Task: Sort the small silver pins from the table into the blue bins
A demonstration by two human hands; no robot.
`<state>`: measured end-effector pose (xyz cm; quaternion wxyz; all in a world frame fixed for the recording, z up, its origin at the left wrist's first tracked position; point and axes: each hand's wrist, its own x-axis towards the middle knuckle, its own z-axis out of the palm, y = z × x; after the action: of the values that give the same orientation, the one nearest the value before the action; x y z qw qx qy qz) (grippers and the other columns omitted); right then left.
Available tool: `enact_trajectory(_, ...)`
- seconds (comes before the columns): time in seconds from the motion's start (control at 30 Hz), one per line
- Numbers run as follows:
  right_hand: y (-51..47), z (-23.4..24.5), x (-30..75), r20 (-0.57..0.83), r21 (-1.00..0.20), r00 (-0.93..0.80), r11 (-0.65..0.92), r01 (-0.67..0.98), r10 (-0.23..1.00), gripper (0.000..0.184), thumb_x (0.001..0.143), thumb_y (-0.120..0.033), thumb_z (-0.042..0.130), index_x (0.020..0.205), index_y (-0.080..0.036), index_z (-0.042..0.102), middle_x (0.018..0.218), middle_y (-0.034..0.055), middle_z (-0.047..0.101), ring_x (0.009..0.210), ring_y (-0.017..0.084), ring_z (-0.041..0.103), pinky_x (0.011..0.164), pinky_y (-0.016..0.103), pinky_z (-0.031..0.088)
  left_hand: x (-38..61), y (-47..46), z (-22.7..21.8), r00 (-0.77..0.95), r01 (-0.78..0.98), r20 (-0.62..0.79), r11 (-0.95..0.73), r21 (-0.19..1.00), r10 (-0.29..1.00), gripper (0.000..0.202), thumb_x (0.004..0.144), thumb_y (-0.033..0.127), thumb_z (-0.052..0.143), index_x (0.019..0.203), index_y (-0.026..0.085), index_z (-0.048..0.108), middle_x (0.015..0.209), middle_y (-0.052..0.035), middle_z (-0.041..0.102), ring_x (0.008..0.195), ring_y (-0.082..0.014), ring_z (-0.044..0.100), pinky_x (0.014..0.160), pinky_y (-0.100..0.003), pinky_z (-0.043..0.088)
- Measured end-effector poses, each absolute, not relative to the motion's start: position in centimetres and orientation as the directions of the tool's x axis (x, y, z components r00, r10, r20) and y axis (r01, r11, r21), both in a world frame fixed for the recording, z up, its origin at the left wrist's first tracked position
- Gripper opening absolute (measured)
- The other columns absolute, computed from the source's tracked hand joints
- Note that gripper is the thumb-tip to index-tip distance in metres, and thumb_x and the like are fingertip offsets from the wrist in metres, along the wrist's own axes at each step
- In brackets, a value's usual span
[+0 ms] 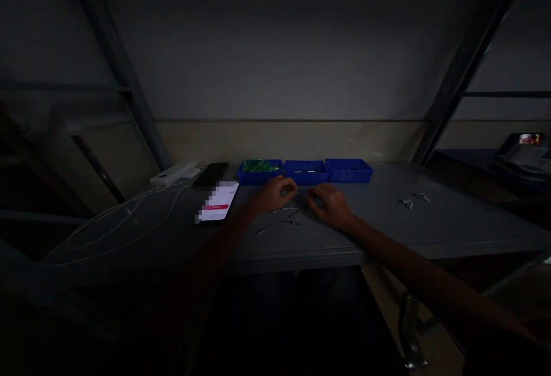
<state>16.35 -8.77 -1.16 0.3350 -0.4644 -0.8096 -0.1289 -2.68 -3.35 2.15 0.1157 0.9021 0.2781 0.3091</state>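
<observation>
My left hand (276, 193) is over the grey tabletop, thumb and forefinger closed in a pinch; whatever is between them is too small and dark to make out. Close by on the right, my right hand (330, 204) has its fingers bent and pressed together, with their tips hidden. Between and below both hands lie several thin metal pieces, among them a slim pointed piece (264, 229) and a short rod with a wider part (291, 223). Just behind the hands stands a blue bin (306, 179) with a few slender metal pieces in it.
A blue bin (260, 179) with green plastic wrapping and another blue bin (349, 175) flank the middle one. A lit phone (217, 204), a dark phone (210, 175) and a white power strip (174, 174) with cables lie left. Two small metal pieces (406, 203) lie right.
</observation>
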Motion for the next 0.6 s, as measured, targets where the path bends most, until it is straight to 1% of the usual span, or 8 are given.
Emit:
enact_trajectory(0.1, -8.82, -1.05, 16.33, 0.657, -0.098, -0.328, 0.509, 0.855, 0.679, 0.019, 0.085, -0.03, 0.047, 0.087, -0.017, 0.059, 0.081, 0.0069, 0.062, 0.077, 0.017, 0.055, 0.07, 0.027, 0.039, -2.76, -3.38, 2.21, 0.649, 0.449, 0.495, -0.816, 0.364, 0.578, 0.009, 0.078, 0.021, 0.053, 0.078, 0.015, 0.06, 0.076, -0.0025, 0.061, 0.072, -0.0136, 0.055, 0.069, -0.027, 0.044)
enact_trajectory(0.27, -9.01, -0.88, 16.2, 0.628, -0.084, -0.33, 0.483, 0.872, 0.705, 0.02, 0.086, -0.033, 0.047, 0.082, -0.017, 0.059, 0.075, 0.0051, 0.061, 0.073, 0.016, 0.054, 0.067, 0.025, 0.037, -2.69, -3.26, 1.99, 0.665, 0.441, 0.49, -0.826, 0.352, 0.564, 0.008, 0.077, 0.02, 0.054, 0.077, 0.015, 0.06, 0.074, -0.0023, 0.061, 0.071, -0.0129, 0.055, 0.068, -0.026, 0.045)
enact_trajectory(0.6, -9.31, -0.66, 15.86, 0.583, -0.029, -0.343, 0.441, 0.897, 0.736, 0.021, 0.086, -0.032, 0.046, 0.081, -0.018, 0.061, 0.077, 0.0055, 0.061, 0.074, 0.016, 0.054, 0.065, 0.025, 0.035, -2.55, -3.08, 1.72, 0.684, 0.437, 0.469, -0.828, 0.35, 0.559, 0.008, 0.077, 0.02, 0.054, 0.077, 0.015, 0.06, 0.074, -0.0022, 0.06, 0.07, -0.0127, 0.055, 0.068, -0.025, 0.045)
